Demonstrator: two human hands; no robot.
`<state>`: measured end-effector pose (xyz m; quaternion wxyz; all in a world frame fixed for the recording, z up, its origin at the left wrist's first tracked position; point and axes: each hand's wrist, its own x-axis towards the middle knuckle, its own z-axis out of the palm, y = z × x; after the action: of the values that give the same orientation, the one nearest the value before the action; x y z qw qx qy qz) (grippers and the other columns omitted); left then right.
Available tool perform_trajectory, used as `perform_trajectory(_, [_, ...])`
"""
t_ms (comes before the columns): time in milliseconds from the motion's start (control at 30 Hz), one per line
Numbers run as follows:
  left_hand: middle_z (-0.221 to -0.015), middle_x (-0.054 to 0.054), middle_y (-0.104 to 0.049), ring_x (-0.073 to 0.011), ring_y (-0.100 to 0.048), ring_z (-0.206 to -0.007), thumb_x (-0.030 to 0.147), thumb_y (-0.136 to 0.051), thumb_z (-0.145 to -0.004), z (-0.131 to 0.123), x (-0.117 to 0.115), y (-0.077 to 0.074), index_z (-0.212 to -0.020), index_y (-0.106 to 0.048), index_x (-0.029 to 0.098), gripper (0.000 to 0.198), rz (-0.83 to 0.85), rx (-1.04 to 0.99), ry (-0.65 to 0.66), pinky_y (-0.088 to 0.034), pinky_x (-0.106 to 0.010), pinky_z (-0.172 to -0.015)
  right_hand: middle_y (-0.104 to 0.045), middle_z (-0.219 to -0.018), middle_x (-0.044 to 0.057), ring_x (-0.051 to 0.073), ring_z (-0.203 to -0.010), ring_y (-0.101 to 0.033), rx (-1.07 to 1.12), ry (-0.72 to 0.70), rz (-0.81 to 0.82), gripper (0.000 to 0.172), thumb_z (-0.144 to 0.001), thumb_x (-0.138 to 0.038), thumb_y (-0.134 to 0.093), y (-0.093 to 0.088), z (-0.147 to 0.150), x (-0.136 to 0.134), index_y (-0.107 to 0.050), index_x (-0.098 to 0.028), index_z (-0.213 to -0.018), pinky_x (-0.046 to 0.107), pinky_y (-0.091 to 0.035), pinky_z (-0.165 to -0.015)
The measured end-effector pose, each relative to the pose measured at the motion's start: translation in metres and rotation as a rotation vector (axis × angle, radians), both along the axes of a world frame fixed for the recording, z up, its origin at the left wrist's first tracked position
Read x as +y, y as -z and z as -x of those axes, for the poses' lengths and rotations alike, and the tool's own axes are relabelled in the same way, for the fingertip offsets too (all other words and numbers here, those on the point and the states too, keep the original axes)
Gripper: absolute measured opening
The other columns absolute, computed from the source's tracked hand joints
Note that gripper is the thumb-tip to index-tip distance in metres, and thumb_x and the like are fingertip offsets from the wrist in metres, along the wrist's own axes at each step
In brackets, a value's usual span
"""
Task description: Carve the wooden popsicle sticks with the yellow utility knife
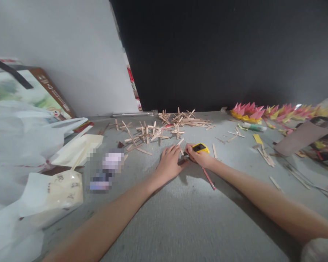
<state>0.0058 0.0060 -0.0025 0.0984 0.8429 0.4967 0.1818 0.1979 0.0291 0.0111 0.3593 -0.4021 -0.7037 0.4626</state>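
The left hand lies palm down, fingers together and slightly bent, over the near end of a thin wooden stick; whether it pinches the stick or only presses on it, I cannot tell. For a steady job, that hand should bear down firmly on the stick, fingertips clear of the tool's dark tip. The right hand is curled around a yellow tool, its exact kind hard to make out, with the tip just beside the left fingers. Slow, light pressure seems wise, directed away from those fingers. A red pencil slants out below the right hand, and clearing it would free the wrist.

Far left, a white plastic bag slumps beside a wrapped package and a pale tray, crowding the left forearm's side. Beyond the hands, a jumble of crossed sticks sits close enough to be knocked by a forward push. To the right, pink and yellow paper flowers, a glue tube, loose sticks and a leaning tumbler clutter the grey surface.
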Motion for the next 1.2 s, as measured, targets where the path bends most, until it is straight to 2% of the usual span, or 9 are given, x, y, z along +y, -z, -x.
perform_trajectory(133, [-0.164, -0.017, -0.053, -0.0357, -0.042, -0.157, 0.052, -0.067, -0.099, 0.002, 0.0, 0.0, -0.154, -0.053, 0.021, 0.064, -0.019, -0.014, 0.024, -0.03, -0.058, -0.13, -0.041, -0.062, -0.005, 0.013, -0.061, -0.036, -0.037, -0.024, -0.06, 0.042, -0.093, -0.059, -0.055, -0.01, 0.007, 0.006, -0.045, -0.025, -0.07, 0.028, -0.034, -0.057])
perform_trajectory(233, [-0.162, -0.015, -0.055, -0.0348, -0.043, -0.156, 0.05, -0.065, -0.1, 0.003, -0.001, -0.001, -0.154, -0.052, 0.023, 0.062, -0.04, -0.034, 0.044, -0.031, -0.057, -0.128, -0.04, -0.058, -0.005, 0.014, -0.058, -0.036, -0.009, 0.037, 0.032, 0.037, -0.088, -0.055, -0.059, -0.011, 0.016, 0.021, -0.046, -0.025, -0.07, 0.028, -0.031, -0.053])
perform_trajectory(367, [-0.163, -0.016, -0.054, -0.036, -0.041, -0.157, 0.05, -0.065, -0.1, 0.002, -0.001, -0.001, -0.154, -0.052, 0.021, 0.063, -0.009, -0.016, 0.025, -0.03, -0.058, -0.128, -0.033, -0.051, -0.006, 0.013, -0.049, -0.032, 0.002, 0.04, 0.1, 0.042, -0.091, -0.057, -0.055, -0.004, 0.016, 0.031, -0.041, -0.027, -0.066, 0.028, -0.027, -0.047])
perform_trajectory(467, [-0.165, -0.017, -0.051, -0.0365, -0.04, -0.158, 0.051, -0.067, -0.1, 0.001, 0.0, 0.0, -0.155, -0.052, 0.02, 0.065, 0.002, -0.007, 0.009, -0.028, -0.058, -0.13, -0.032, -0.052, -0.006, 0.013, -0.048, -0.031, 0.008, 0.027, 0.105, 0.044, -0.094, -0.062, -0.051, 0.001, 0.008, 0.021, -0.043, -0.027, -0.07, 0.028, -0.027, -0.046])
perform_trajectory(667, [-0.163, -0.016, -0.054, -0.0347, -0.043, -0.157, 0.054, -0.067, -0.1, 0.001, 0.001, 0.002, -0.151, -0.056, 0.021, 0.062, -0.017, -0.01, 0.009, -0.029, -0.057, -0.13, -0.039, -0.059, -0.005, 0.013, -0.057, -0.034, -0.007, -0.008, -0.037, 0.05, -0.095, -0.066, -0.054, -0.002, 0.002, 0.0, -0.043, -0.025, -0.069, 0.028, -0.03, -0.054])
perform_trajectory(867, [-0.16, -0.015, -0.057, -0.034, -0.044, -0.155, 0.049, -0.069, -0.099, 0.002, 0.0, -0.001, -0.148, -0.056, 0.021, 0.058, -0.043, -0.032, 0.027, -0.032, -0.056, -0.128, -0.038, -0.055, -0.005, 0.012, -0.052, -0.033, -0.009, 0.02, 0.083, 0.04, -0.088, -0.053, -0.062, -0.009, 0.02, 0.032, -0.043, -0.025, -0.066, 0.026, -0.027, -0.047])
perform_trajectory(967, [-0.158, -0.014, -0.059, -0.035, -0.042, -0.157, 0.05, -0.069, -0.099, 0.001, -0.001, -0.002, -0.149, -0.055, 0.022, 0.059, -0.019, -0.025, 0.003, -0.031, -0.057, -0.129, -0.037, -0.054, -0.005, 0.011, -0.047, -0.03, 0.001, 0.014, 0.122, 0.041, -0.09, -0.054, -0.059, -0.007, 0.021, 0.041, -0.041, -0.026, -0.066, 0.027, -0.025, -0.043])
perform_trajectory(1100, [-0.163, -0.017, -0.054, -0.0363, -0.041, -0.158, 0.051, -0.067, -0.099, 0.001, 0.0, 0.001, -0.152, -0.053, 0.019, 0.063, -0.01, 0.004, 0.022, -0.029, -0.058, -0.129, -0.031, -0.051, -0.007, 0.012, -0.047, -0.03, 0.003, 0.008, 0.129, 0.044, -0.093, -0.06, -0.052, -0.003, 0.012, 0.028, -0.041, -0.027, -0.068, 0.027, -0.026, -0.043])
perform_trajectory(1200, [-0.164, -0.017, -0.053, -0.0357, -0.042, -0.157, 0.052, -0.066, -0.1, 0.001, 0.001, 0.003, -0.152, -0.054, 0.018, 0.064, -0.024, -0.007, 0.022, -0.027, -0.058, -0.13, -0.038, -0.057, -0.006, 0.012, -0.054, -0.035, -0.026, -0.034, 0.039, 0.044, -0.093, -0.063, -0.055, -0.005, 0.006, 0.012, -0.045, -0.025, -0.071, 0.028, -0.031, -0.05])
